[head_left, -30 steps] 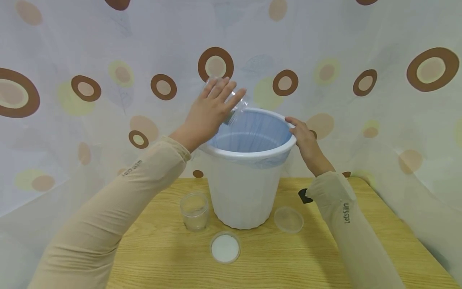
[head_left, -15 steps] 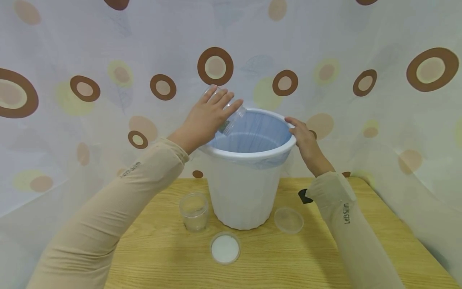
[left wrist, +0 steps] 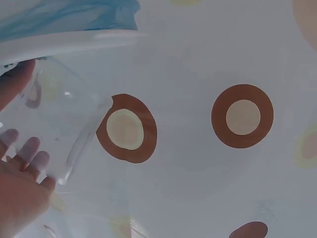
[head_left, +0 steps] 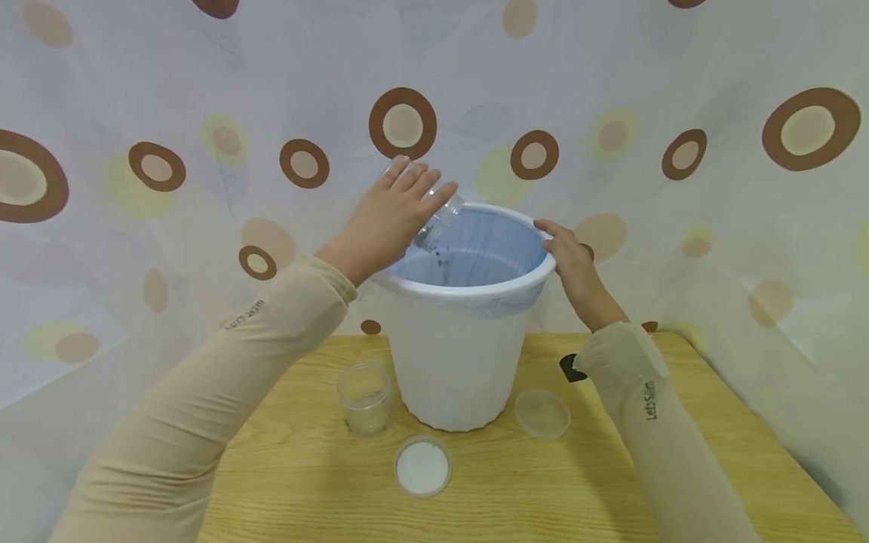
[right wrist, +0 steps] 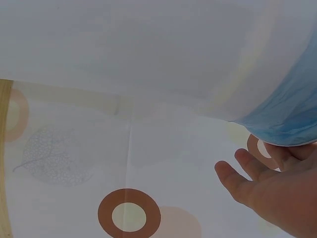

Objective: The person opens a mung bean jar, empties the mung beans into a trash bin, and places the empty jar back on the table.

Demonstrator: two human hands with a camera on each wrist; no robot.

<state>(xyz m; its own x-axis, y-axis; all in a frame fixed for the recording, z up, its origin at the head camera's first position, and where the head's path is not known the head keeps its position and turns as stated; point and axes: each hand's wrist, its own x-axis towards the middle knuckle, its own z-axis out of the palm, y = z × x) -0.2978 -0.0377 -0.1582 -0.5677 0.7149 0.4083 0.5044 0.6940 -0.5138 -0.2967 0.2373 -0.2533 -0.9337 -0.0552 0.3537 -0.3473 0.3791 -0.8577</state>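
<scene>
My left hand [head_left: 388,220] grips a clear plastic jar [left wrist: 64,116], tilted mouth-down over the near-left part of a white trash can [head_left: 458,362]. Small dark bits [head_left: 444,262] are dropping from the jar's mouth into the can. A blue plastic bag [head_left: 505,237] lines the can and folds out under its rim. At the can's right side, my right hand [head_left: 575,270] holds the rim with thumb and forefinger. Two of its other fingers [right wrist: 229,178] stick out below the rim, off the can, in the right wrist view. The can's bottom inside is hidden.
On the wooden table [head_left: 305,483] stand a clear open jar [head_left: 366,407], left of the can, and a small round dish of white stuff [head_left: 423,467] in front. A clear round lid [head_left: 543,413] and a black piece [head_left: 572,368] lie to the right.
My left hand has come slightly down and left, with the jar tipped further. Dark bits now fall out of it. My right hand stays on the rim.
</scene>
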